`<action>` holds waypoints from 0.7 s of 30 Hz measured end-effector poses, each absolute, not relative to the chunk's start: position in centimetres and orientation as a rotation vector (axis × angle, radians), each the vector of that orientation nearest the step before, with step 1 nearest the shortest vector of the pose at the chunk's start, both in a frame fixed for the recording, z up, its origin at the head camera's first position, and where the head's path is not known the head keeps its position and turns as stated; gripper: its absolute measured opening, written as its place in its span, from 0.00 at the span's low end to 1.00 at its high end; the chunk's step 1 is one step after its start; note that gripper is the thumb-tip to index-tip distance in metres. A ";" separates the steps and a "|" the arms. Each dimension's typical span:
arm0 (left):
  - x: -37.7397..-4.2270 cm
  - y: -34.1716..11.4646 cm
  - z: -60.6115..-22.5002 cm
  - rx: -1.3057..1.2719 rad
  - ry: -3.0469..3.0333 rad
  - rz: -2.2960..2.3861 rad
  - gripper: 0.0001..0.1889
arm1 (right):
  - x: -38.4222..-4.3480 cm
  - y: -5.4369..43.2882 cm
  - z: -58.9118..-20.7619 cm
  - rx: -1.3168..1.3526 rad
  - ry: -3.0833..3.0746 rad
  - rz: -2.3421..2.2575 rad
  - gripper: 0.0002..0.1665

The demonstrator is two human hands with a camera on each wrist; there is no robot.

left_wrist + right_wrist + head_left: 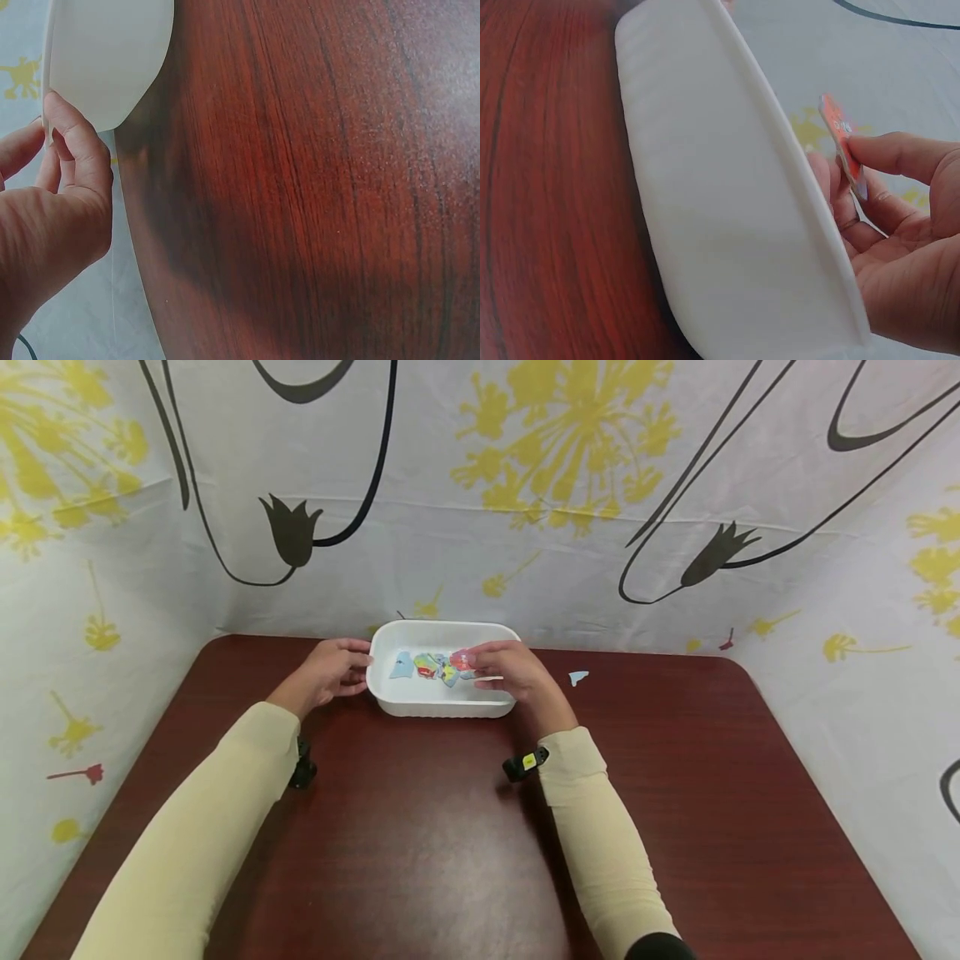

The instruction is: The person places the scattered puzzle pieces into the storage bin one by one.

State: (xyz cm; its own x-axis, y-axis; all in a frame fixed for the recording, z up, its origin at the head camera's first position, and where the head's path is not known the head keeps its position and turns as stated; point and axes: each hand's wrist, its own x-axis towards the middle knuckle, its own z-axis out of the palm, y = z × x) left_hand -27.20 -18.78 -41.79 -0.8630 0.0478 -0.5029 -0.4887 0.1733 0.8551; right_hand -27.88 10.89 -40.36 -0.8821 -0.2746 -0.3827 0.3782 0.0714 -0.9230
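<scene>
A white plastic tub (pixel 442 710) stands on the table with several flat, printed, irregular puzzle pieces (pixel 425 665) inside, in pale blue, yellow, green and red. My left hand (pixel 330 672) is at the tub's left end; in the left wrist view its thumb and fingers pinch the rim (pixel 48 75). Over the tub's right part is my right hand (pixel 513 672). It pinches a thin red puzzle piece (pixel 841 142) with small white lettering between thumb and fingers, above the rim in the right wrist view. The right hand covers part of the tub's right side in the head view.
A small pale blue piece (pixel 577 677) lies on the dark reddish wooden table (pixel 420 827), to the right of the tub. White cloth (pixel 420 552) with yellow and grey flower prints hangs close behind the table and along both sides.
</scene>
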 end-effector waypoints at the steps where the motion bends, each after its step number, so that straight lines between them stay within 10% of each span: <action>1: -27.2 -18.8 -41.8 -0.417 2.041 1.733 0.23 | -27.9 10.7 -40.5 0.100 1.904 -1.847 0.17; 21: -27.3 -18.9 -41.7 -0.413 2.025 1.740 0.23 | -28.8 6.3 -42.2 0.046 1.963 -1.674 0.23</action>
State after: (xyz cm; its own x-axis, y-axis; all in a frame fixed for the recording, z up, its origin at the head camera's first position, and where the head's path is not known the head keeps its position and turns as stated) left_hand -27.35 -18.87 -41.71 -0.8601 0.0559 -0.5070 -0.4928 0.1656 0.8542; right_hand -28.83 6.33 -42.19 -0.8458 -0.3207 -0.4264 0.3704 0.2222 -0.9019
